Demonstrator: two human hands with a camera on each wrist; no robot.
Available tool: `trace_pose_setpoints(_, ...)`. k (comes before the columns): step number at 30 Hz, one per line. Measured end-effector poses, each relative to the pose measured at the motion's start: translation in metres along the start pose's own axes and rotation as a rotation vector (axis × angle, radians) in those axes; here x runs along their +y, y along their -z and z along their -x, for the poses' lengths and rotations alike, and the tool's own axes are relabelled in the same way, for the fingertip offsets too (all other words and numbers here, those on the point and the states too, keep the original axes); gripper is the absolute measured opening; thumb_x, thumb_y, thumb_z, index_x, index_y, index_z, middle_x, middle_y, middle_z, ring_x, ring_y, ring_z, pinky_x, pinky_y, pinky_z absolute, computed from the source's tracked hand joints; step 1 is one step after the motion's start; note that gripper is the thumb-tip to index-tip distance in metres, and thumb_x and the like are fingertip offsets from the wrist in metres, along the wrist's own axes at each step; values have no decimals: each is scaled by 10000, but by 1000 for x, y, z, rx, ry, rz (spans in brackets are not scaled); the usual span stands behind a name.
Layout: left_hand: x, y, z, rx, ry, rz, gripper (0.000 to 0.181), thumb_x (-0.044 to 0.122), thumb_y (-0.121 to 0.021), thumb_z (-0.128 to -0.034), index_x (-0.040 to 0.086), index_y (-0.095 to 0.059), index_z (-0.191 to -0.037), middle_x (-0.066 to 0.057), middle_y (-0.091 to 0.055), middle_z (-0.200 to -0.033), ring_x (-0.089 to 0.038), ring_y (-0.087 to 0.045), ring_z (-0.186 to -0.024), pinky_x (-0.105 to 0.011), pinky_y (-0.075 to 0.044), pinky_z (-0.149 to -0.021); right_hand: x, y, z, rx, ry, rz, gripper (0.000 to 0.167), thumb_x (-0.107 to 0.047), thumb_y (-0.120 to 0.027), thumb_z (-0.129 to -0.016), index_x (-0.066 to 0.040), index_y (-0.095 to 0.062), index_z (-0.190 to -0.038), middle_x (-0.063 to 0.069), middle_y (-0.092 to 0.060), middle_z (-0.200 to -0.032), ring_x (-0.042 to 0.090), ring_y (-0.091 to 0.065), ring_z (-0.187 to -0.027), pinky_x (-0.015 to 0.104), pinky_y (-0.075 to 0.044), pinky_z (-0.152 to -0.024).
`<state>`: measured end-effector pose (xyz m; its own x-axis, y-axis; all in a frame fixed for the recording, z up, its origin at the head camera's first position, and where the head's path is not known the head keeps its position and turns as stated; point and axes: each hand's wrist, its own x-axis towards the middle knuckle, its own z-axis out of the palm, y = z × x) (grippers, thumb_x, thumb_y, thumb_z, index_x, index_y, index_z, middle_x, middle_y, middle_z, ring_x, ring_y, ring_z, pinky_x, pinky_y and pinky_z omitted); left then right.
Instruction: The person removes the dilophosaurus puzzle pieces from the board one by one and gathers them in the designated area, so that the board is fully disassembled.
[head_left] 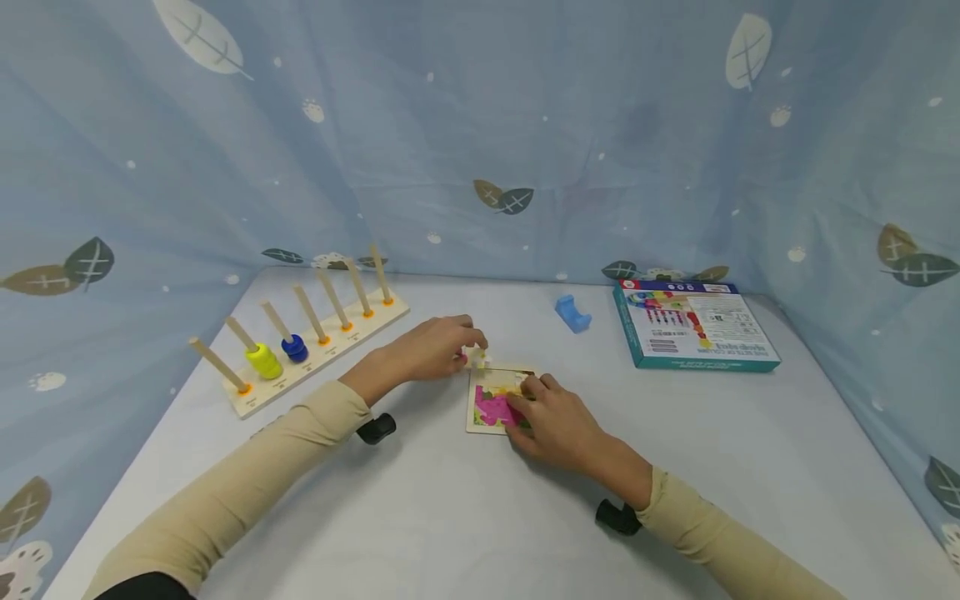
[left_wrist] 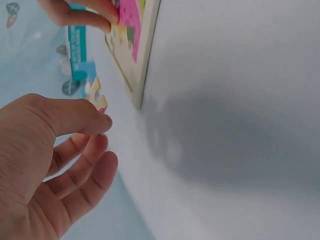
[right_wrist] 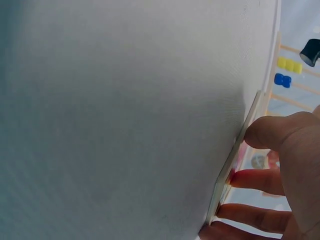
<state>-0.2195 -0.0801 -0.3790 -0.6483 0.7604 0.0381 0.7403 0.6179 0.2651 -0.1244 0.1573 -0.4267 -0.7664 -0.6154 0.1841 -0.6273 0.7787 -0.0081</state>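
Observation:
A square wooden jigsaw board (head_left: 487,431) with pink, yellow and green picture parts lies flat at the table's middle. My left hand (head_left: 432,348) is just beyond its upper left corner, pinching a small jigsaw piece (left_wrist: 95,95) between thumb and index finger. That piece is yellow and white with a bit of pink, and the fingers partly hide it. My right hand (head_left: 558,423) rests on the right side of the board, fingertips spread over its surface and edge. In the right wrist view, the thumb (right_wrist: 262,132) touches the board's edge.
A wooden peg stand (head_left: 330,343) with yellow rings (head_left: 264,362) and blue rings (head_left: 295,348) stands at the left. A blue curved plastic piece (head_left: 573,314) lies behind the board. To the right is a teal-edged box (head_left: 697,327). A patterned curtain (head_left: 480,125) hangs behind the table.

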Motion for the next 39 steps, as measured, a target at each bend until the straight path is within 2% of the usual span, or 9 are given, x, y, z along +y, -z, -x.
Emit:
trace_pose_setpoints(9, -19, 13, 20, -17, 92, 18, 349, -8, -655, -893, 105, -712, -1219, -55, -623, -1102, -174, -666, -896, -300, -528, -741, 3, 2, -3, 12, 17, -56, 419, -406, -746, -839, -117, -761, -1142, 75, -621, -1029, 193, -521, -897, 294, -530, -695)
trace_pose_setpoints(15, -30, 17, 33, -17, 118, 62, 342, -27, -660, -888, 96, -710, -1203, -54, -617, -1099, -187, -669, -908, -313, -536, -755, 4, 3, -3, 21, 21, -57, 423, -405, -753, -831, -120, -764, -1143, 79, -626, -1038, 195, -529, -898, 292, -538, -694)
trace_pose_setpoints(22, -39, 14, 46, -11, 119, 42, 314, -24, -678, -878, 81, -722, -1170, -77, -631, -1074, -202, -659, -890, -328, -541, -749, 4, 3, -3, 26, 24, -53, 429, -410, -756, -826, -117, -766, -1139, 90, -632, -1041, 201, -537, -892, 295, -543, -677)
trace_pose_setpoints(27, -43, 12, 54, -19, 143, 20, 302, -12, -690, -874, 107, -731, -1149, -53, -629, -1042, -182, -643, -882, -324, -536, -749, 3, 3, -3, 27, 23, -55, 429, -408, -760, -823, -120, -766, -1141, 86, -632, -1036, 196, -533, -883, 288, -538, -667)
trace_pose_setpoints(32, -45, 9, 58, -36, 166, 14, 301, -13, -700, -863, 118, -736, -1132, -30, -626, -1016, -158, -638, -861, -311, -532, -732, 3, 1, -3, 35, 34, -30, 425, -409, -763, -817, -125, -765, -1132, 85, -627, -1023, 197, -541, -872, 285, -541, -654)
trace_pose_setpoints(39, -48, 3, 58, -47, 166, -23, 306, -31, -678, -861, 140, -745, -1105, -24, -639, -1005, -121, -605, -815, -282, -506, -683, 3, 1, -3, 41, 38, -25, 431, -417, -764, -817, -124, -766, -1133, 79, -621, -1011, 191, -536, -863, 284, -535, -652)
